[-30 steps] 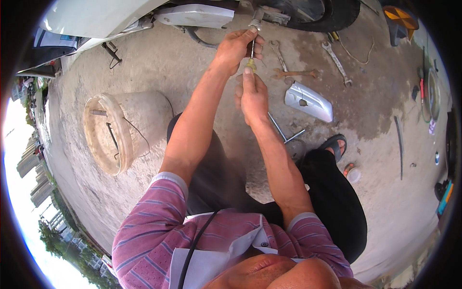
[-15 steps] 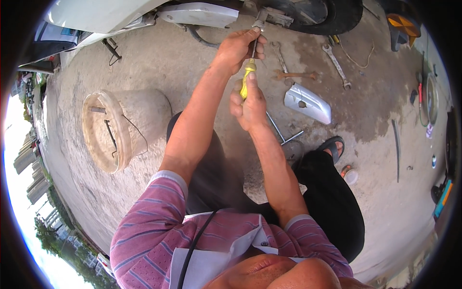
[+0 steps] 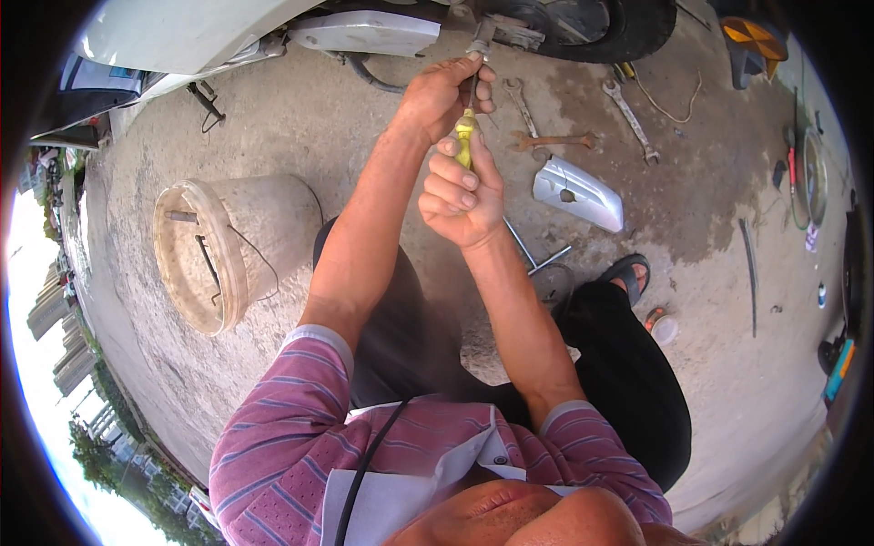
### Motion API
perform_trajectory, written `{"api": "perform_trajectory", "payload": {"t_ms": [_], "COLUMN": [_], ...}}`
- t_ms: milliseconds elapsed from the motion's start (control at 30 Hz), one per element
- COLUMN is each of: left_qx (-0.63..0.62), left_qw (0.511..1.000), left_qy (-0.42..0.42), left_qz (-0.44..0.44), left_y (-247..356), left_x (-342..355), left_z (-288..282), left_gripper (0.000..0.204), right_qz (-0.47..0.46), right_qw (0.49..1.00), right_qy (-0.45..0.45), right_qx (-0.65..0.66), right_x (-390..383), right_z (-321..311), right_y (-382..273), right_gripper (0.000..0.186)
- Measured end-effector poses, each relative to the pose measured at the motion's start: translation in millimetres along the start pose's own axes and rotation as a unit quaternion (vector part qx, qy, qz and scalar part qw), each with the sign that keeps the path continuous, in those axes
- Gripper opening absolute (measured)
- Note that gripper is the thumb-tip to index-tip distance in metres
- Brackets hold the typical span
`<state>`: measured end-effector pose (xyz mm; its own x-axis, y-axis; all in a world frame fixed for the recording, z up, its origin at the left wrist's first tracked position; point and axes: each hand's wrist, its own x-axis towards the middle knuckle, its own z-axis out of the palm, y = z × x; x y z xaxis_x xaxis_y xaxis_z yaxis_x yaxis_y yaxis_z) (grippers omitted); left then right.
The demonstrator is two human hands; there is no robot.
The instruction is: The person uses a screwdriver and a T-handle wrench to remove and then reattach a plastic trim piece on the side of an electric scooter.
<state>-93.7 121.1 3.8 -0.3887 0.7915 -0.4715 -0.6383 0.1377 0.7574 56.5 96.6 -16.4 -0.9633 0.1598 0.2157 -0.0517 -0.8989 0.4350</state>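
My right hand (image 3: 462, 196) grips the yellow handle of a screwdriver (image 3: 467, 132), fingers curled round it and thumb along its side. Above it, my left hand (image 3: 446, 96) is closed round the upper shaft, with thumb at a grey metal fitting (image 3: 479, 45) on the scooter, beside its black wheel (image 3: 619, 27). The screwdriver's tip is hidden at the fitting and thumb. Just right of my hands, two steel wrenches (image 3: 630, 118) and a rusty wrench (image 3: 569, 140) lie on the concrete, with a silver panel (image 3: 592, 200) below them. A T-shaped socket tool (image 3: 543, 262) lies behind my right forearm.
A dirty white bucket (image 3: 273, 227) with tools in it stands left of my legs. A stand (image 3: 205, 105) shows under the white scooter body (image 3: 182, 36). An orange reflector piece (image 3: 754, 41), a red-handled tool (image 3: 792, 168) and a dark strip (image 3: 749, 273) lie at the right.
My right hand has rolled over on the handle, so its curled fingers now face up and have shifted slightly left. My left hand stays at the fitting, having moved very little.
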Motion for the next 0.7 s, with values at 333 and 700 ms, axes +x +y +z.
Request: {"api": "perform_trajectory", "payload": {"t_ms": [333, 700], "left_qx": [0.135, 0.081], "left_qw": [0.989, 0.996], "left_qy": [0.041, 0.013], "left_qz": [0.049, 0.035], "left_y": [-6.7, -3.4], "left_x": [3.1, 5.8], "left_z": [-2.0, -0.8], "left_gripper": [0.033, 0.033], "right_qz": [-0.113, 0.005], "right_qw": [0.6, 0.997], "right_qy": [0.46, 0.076], "right_qx": [-0.645, -0.026], "right_x": [2.3, -21.4], "right_z": [-6.8, -11.6], "right_y": [-1.0, -3.2], "right_gripper": [0.041, 0.054]}}
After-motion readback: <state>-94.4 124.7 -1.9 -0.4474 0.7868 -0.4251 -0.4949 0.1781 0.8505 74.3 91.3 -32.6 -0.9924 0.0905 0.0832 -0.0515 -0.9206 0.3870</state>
